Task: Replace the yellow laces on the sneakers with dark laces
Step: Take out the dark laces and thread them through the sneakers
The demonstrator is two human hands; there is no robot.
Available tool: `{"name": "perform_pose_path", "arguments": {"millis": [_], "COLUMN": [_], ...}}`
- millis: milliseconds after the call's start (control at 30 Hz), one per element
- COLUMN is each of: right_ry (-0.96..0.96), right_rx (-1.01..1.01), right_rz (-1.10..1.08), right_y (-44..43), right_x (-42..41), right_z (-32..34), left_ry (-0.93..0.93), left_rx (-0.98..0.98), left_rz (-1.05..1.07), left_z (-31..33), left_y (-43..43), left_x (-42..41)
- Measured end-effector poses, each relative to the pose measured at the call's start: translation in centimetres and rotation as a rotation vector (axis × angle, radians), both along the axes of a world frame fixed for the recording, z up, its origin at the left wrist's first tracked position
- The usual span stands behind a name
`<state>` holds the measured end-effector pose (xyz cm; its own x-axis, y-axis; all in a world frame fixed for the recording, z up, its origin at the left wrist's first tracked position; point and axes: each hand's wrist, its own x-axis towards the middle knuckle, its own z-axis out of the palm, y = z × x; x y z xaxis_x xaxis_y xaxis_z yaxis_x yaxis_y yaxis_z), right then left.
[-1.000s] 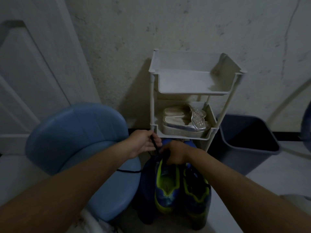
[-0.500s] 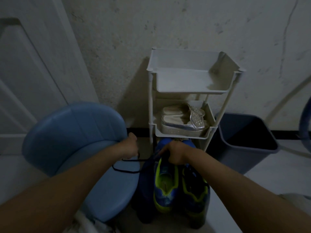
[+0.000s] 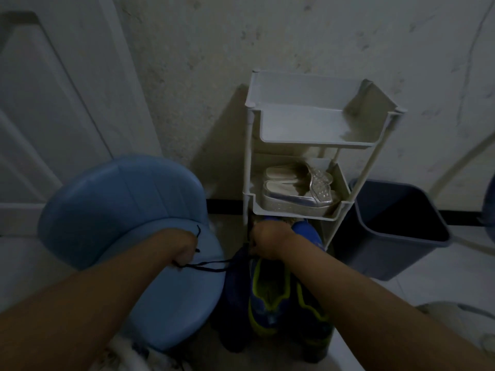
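Lower centre of the frame, on the floor under a white plastic tiered rack (image 3: 316, 140): blue sneakers with yellow-green trim (image 3: 270, 298), standing side by side with toes toward the wall; their lacing is too dim to read. Right hand (image 3: 267, 242) is curled tight on the far end of the frame-left sneaker, apparently to steady it against the pull. Left hand (image 3: 184, 246) is fisted round a thin dark cord lace (image 3: 211, 265), stretched leftward over a round blue plastic chair (image 3: 134, 210), probably to draw it through an eyelet.
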<state>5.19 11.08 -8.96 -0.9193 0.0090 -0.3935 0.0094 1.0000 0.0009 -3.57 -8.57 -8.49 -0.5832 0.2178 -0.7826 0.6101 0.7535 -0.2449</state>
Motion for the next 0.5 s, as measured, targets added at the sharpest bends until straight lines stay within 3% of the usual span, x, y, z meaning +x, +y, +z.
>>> {"name": "perform_pose_path", "arguments": {"millis": [167, 300, 400, 500], "right_ry": [-0.062, -0.071, -0.064, 0.029], "right_rx": [0.108, 0.061, -0.106, -0.395], "right_rz": [0.029, -0.001, -0.076, -0.184], "right_y": [-1.0, -1.5, -1.1, -0.6], "right_x": [-0.7, -0.8, -0.5, -0.1], "right_z": [0.5, 0.0, -0.2, -0.2], "left_ry": [-0.067, -0.023, 0.015, -0.011], "left_rx": [-0.055, -0.058, 0.144, 0.392], "left_rz": [0.143, 0.114, 0.103, 0.106], "left_z": [0.7, -0.3, 0.7, 1.8], "left_y": [0.1, -0.6, 0.4, 2.1], "left_x": [-0.5, -1.3, -0.9, 0.1]}}
